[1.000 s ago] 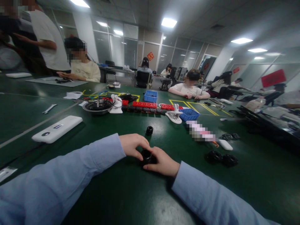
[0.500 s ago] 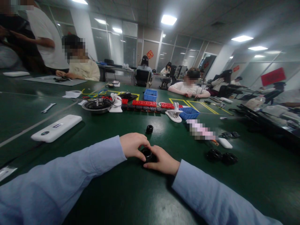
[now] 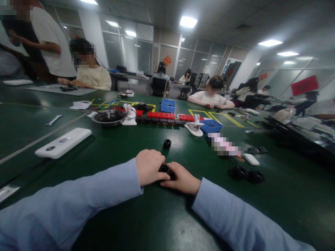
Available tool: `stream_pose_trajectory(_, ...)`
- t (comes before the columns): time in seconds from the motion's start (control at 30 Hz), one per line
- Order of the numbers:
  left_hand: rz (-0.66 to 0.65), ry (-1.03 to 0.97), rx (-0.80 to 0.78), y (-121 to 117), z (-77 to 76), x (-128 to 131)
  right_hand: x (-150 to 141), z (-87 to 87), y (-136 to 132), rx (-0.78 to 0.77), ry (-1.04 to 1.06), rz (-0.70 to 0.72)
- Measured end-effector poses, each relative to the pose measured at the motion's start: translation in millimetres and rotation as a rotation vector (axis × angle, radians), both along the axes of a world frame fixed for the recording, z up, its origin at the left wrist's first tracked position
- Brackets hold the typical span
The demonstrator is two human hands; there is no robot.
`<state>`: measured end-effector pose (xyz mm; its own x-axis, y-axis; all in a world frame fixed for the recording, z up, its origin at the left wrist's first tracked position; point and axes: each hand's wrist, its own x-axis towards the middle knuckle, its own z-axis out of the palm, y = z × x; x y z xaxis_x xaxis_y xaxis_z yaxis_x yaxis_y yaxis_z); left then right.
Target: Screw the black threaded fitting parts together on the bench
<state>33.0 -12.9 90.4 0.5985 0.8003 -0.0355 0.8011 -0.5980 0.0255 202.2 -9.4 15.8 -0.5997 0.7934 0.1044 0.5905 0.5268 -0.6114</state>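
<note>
Between my two hands sits a black round part point(image 3: 164, 169) with a ringed opening on top, like a small wheel or tyre. My left hand point(image 3: 150, 167) grips it from the left, thumb across its near side and fingers bent over the far side. From the right, my right hand point(image 3: 181, 177) wraps it with thumb and fingers; its lower part is hidden. Just beyond the hands, a smaller black cylinder-like piece point(image 3: 166, 143) stands apart on the green table point(image 3: 146, 223). Two chunky black wheel-like parts point(image 3: 239, 172) lie to the right.
A white device point(image 3: 64, 143) and a wrench point(image 3: 54, 120) lie left. Farther back are a metal bowl point(image 3: 108, 118), white clip stands point(image 3: 195, 126), red bins point(image 3: 161, 115) and blue trays point(image 3: 211, 126). A white case point(image 3: 251, 159) lies right. Other people sit across the table.
My left hand has turned over the black round part: its fingers are more bent and its thumb has swung to the near right. My right hand stays nearly still.
</note>
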Motion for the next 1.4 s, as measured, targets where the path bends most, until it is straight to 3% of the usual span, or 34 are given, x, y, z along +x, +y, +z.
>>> stream_pose_trajectory(0.43, 0.093, 0.090, 0.034, -4, -1.8, 8, 1, -3.2, 2, 0.009, -0.015, 0.015)
stream_pose_trajectory(0.7, 0.057, 0.114, 0.025, -3, -2.3, 3, 0, -2.2, 0, 0.026, -0.013, 0.010)
stream_pose_trajectory(0.8, -0.027, 0.083, 0.004, 0, 2.7, -2, 0, -2.0, 0, 0.046, -0.010, -0.004)
stream_pose_trajectory(0.97, -0.441, -0.135, -0.158, 19, 8.8, -15, 3, -6.3, 3, 0.045, 0.097, 0.063)
stream_pose_trajectory(1.03, -0.533, -0.184, -0.244, 29, 7.2, -19, 4, -7.0, 3, 0.045, 0.089, 0.065)
stream_pose_trajectory(1.2, -0.538, -0.227, -0.375, 43, -2.3, -22, 4, -3.8, 1, 0.047, 0.045, 0.061)
stream_pose_trajectory(1.4, -0.499, -0.173, -0.323, 41, -4.4, -18, 4, -3.7, 2, 0.050, 0.054, 0.066)
